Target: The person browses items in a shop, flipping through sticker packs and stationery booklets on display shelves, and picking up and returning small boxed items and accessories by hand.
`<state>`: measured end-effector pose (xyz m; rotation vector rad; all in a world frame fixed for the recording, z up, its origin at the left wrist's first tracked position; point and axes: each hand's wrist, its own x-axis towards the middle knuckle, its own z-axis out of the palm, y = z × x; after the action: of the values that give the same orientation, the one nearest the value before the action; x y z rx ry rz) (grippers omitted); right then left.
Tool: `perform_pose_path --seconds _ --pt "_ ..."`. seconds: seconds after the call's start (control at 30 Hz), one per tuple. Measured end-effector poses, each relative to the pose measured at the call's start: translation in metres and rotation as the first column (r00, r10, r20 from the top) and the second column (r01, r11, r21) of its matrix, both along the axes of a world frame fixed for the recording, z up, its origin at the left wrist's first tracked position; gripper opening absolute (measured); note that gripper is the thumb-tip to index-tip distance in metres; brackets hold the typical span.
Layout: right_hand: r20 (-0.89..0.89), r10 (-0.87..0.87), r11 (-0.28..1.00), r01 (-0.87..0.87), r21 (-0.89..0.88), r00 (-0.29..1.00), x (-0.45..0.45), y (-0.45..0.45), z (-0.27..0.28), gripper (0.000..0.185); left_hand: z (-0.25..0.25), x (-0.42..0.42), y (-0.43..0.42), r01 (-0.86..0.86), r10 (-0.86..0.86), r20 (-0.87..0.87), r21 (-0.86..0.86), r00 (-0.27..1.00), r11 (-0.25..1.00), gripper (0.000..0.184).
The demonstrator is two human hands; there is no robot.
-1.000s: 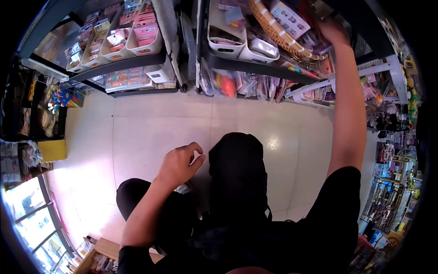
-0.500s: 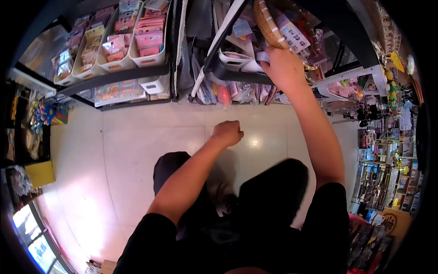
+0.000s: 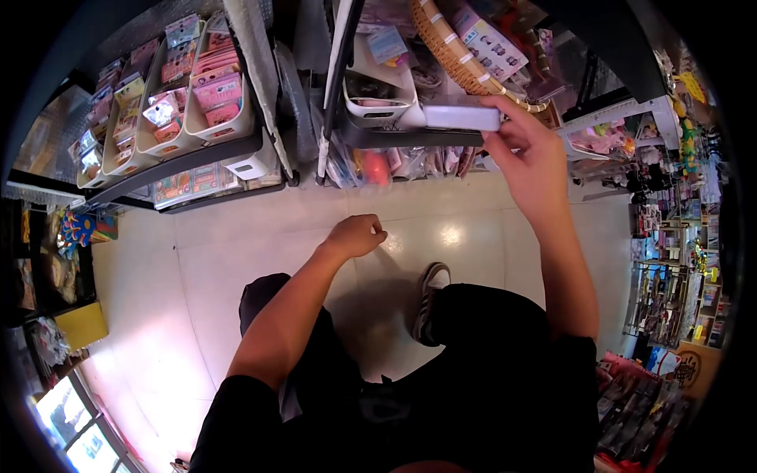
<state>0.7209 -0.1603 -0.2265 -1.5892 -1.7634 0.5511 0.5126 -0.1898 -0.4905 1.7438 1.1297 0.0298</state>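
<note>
My right hand (image 3: 528, 154) is at the shelf's front edge, its thumb and fingers closed on the right end of a slim, whitish rectangular box (image 3: 461, 118). That box lies level in front of a woven basket (image 3: 453, 59), which holds printed packets. To its left stands a white plastic bin (image 3: 377, 110) with a card sticking up inside. Over the floor hangs my left hand (image 3: 356, 236), fingers curled in, with nothing visible in it.
Several white bins (image 3: 217, 130) of pink packets fill the rack on the left. Bagged goods, one with a red item (image 3: 375, 167), sit beneath the right shelf. Crowded display racks (image 3: 670, 276) line the right side. My shoe (image 3: 432, 303) rests on the tiled floor (image 3: 197, 260).
The whitish box is now in plain view, pinched in my right hand at the shelf edge. My left hand shifted slightly left. A shoe has come into view, and the whole view has shifted.
</note>
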Motion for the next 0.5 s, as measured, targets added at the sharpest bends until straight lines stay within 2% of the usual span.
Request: perform_pose_path --seconds 0.03,0.1,0.23,0.3,0.43,0.5 --pt "0.004 -0.001 1.000 0.001 0.000 1.000 0.001 -0.005 -0.002 0.040 0.001 -0.002 0.002 -0.019 0.019 0.015 -0.011 1.000 1.000 0.035" --pt "-0.296 0.039 0.999 -0.047 -0.020 0.955 0.000 -0.014 -0.004 0.037 0.004 -0.004 0.004 -0.023 0.024 0.022 -0.019 0.999 1.000 0.035" --pt "-0.394 0.035 0.997 -0.062 -0.055 0.919 0.006 -0.019 -0.018 0.035 0.006 0.000 0.003 -0.014 0.015 0.012 -0.037 1.000 0.999 0.034" --pt "-0.514 0.058 0.998 -0.061 0.011 0.856 0.004 -0.015 -0.026 0.031 0.006 0.005 0.004 -0.011 0.012 0.015 -0.051 1.000 0.999 0.033" --pt "-0.577 0.148 0.989 -0.104 0.109 0.803 0.007 -0.002 -0.032 0.031 0.001 0.017 0.004 0.006 -0.004 0.050 -0.033 0.999 0.999 0.032" --pt "-0.392 0.210 0.962 -0.117 0.248 0.896 0.005 0.004 -0.023 0.031 -0.002 0.023 0.003 0.019 -0.018 0.063 -0.023 0.998 1.000 0.032"
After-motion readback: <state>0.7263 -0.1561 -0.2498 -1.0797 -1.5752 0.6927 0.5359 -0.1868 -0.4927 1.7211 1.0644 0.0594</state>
